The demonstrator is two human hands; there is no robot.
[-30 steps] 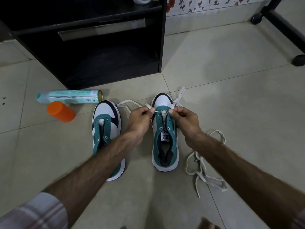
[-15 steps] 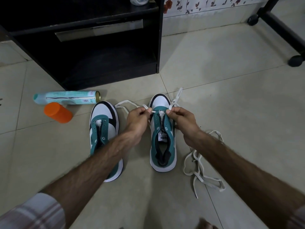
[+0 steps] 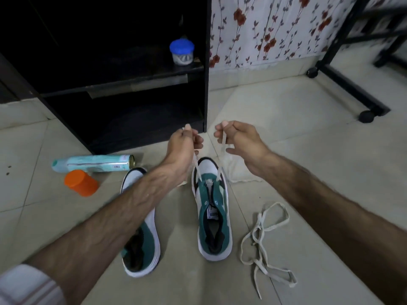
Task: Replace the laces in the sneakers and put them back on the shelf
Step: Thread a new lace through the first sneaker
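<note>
Green-white sneakers (image 3: pixel 212 208) upright, lace (image 3: pixel 197 167) taut.

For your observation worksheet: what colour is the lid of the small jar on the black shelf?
Blue; the jar lid shows best in the head view.

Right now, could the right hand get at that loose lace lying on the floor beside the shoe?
Probably yes, but not at once. The loose lace lies on bare floor under the right forearm, with nothing over it. The right hand is pinching the lace end threaded in the sneaker, so it must let go first.

Home rm, tiled floor (image 3: pixel 286 111), floral wallpaper (image 3: pixel 275 29), blk shelf unit (image 3: pixel 123 78)
</note>
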